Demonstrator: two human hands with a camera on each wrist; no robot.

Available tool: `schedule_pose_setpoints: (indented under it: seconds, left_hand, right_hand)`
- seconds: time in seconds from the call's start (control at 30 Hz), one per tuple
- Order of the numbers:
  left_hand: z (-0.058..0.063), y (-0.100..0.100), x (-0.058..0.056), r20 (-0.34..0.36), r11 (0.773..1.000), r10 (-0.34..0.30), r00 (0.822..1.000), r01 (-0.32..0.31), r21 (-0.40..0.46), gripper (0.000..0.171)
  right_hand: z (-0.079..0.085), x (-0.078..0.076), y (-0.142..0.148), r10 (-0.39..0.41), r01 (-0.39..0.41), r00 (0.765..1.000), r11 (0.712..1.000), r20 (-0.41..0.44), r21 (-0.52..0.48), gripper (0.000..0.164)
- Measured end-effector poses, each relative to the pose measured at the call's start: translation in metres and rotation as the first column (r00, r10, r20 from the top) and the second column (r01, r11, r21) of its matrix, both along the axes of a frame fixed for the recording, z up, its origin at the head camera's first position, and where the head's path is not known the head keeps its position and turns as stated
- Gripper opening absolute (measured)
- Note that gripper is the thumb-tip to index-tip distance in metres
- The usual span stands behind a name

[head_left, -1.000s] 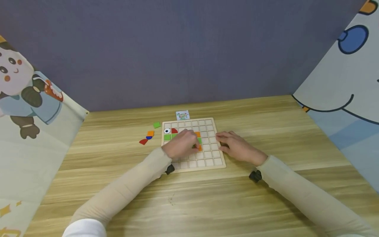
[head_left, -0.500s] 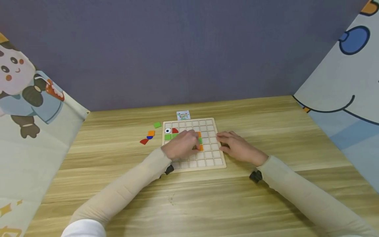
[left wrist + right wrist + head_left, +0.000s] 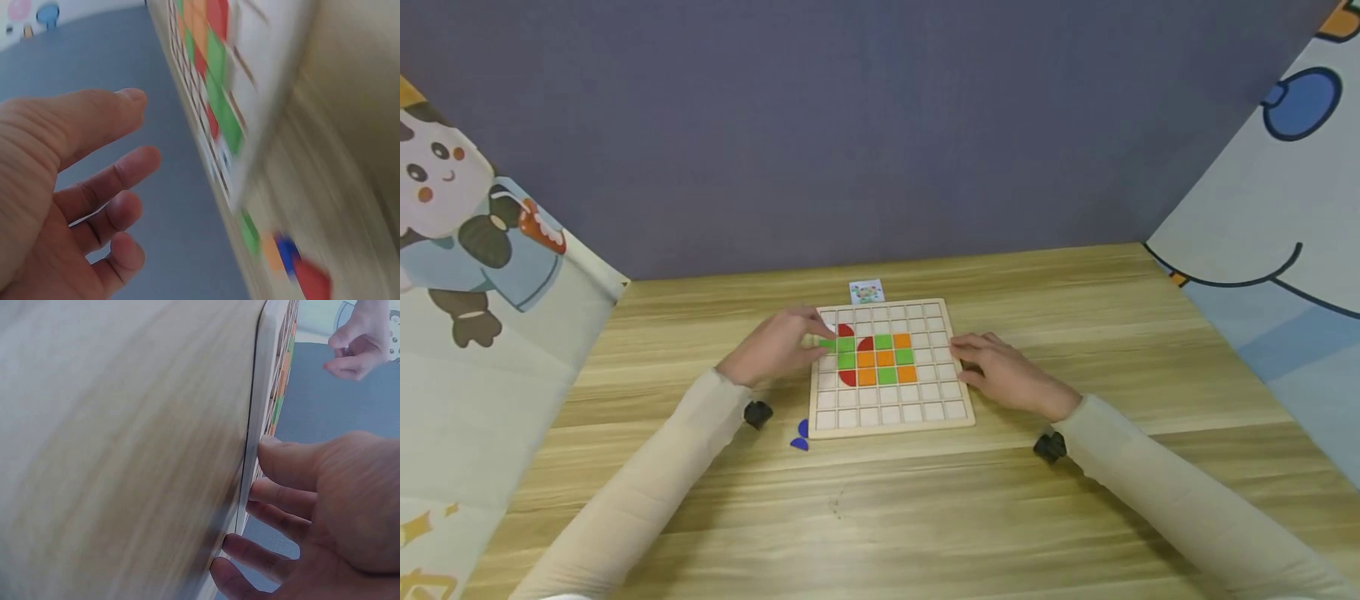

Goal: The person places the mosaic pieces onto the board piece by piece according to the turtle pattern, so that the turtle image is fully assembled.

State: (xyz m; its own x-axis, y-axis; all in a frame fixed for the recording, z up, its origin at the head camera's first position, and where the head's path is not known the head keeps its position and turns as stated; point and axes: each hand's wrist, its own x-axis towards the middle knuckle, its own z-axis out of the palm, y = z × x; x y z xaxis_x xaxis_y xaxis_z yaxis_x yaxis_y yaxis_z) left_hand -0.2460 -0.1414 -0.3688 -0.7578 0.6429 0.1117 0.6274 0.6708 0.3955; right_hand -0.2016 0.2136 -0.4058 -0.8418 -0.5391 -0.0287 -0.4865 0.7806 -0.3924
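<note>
A wooden grid board (image 3: 928, 396) lies on the table, holding green and orange squares (image 3: 867, 358) and red quarter-circles (image 3: 847, 377) in its cells. My left hand (image 3: 778, 343) hovers at the board's left edge. In the left wrist view, its thumb and fingers stand apart with nothing between them. It hides the loose pieces in the head view. In the left wrist view these are a green tile (image 3: 249, 234), an orange tile (image 3: 272, 251), a blue piece (image 3: 287, 255) and a red one (image 3: 312, 279). My right hand (image 3: 1003, 373) touches the board's right edge with relaxed fingertips.
A small picture card (image 3: 867, 291) lies behind the board's back edge. Two blue half-circles (image 3: 801, 435) lie by its front left corner. A dark wall panel (image 3: 880, 142) stands behind the table (image 3: 925, 508), with cartoon-printed walls on both sides.
My left hand has moved left from the middle of the board to its left edge, uncovering the coloured pieces and the blue half-circles. My right hand has stayed at the right edge.
</note>
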Motion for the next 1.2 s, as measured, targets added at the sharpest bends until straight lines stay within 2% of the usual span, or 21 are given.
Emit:
schedule_pose_setpoints:
  seconds: [0.23,0.33,0.43,0.63,0.87,1.2]
  left_hand:
    - [-0.006,-0.046,-0.008,0.032,0.991,0.126,0.992,-0.124,-0.059,0.028]
    - [-0.011,-0.058,-0.01,0.056,0.987,0.152,0.987,-0.149,-0.066,0.03]
    - [-0.015,-0.066,-0.011,0.062,0.989,0.144,0.988,-0.141,-0.052,0.031]
    - [-0.019,-0.072,-0.012,0.054,0.992,0.122,0.991,-0.12,-0.038,0.022]
    - [-0.024,-0.071,-0.013,0.119,0.989,0.14,0.983,-0.134,-0.058,0.014]
    - [-0.025,-0.072,-0.009,0.115,0.98,0.179,0.977,-0.166,-0.109,0.018]
  right_hand:
    - [0.002,0.001,0.001,-0.012,0.012,1.0,1.0,0.018,0.012,0.05]
    - [0.003,0.001,0.002,-0.013,0.012,1.0,1.0,0.024,0.016,0.05]
    - [0.003,0.001,0.002,-0.011,0.011,1.0,1.0,0.025,0.016,0.05]
    - [0.003,0.0,0.001,-0.006,0.006,1.0,1.0,0.023,0.009,0.049]
    - [0.002,0.001,0.0,-0.005,0.005,1.0,1.0,0.026,0.013,0.049]
    - [0.002,0.002,-0.001,-0.006,0.006,1.0,1.0,0.022,0.002,0.05]
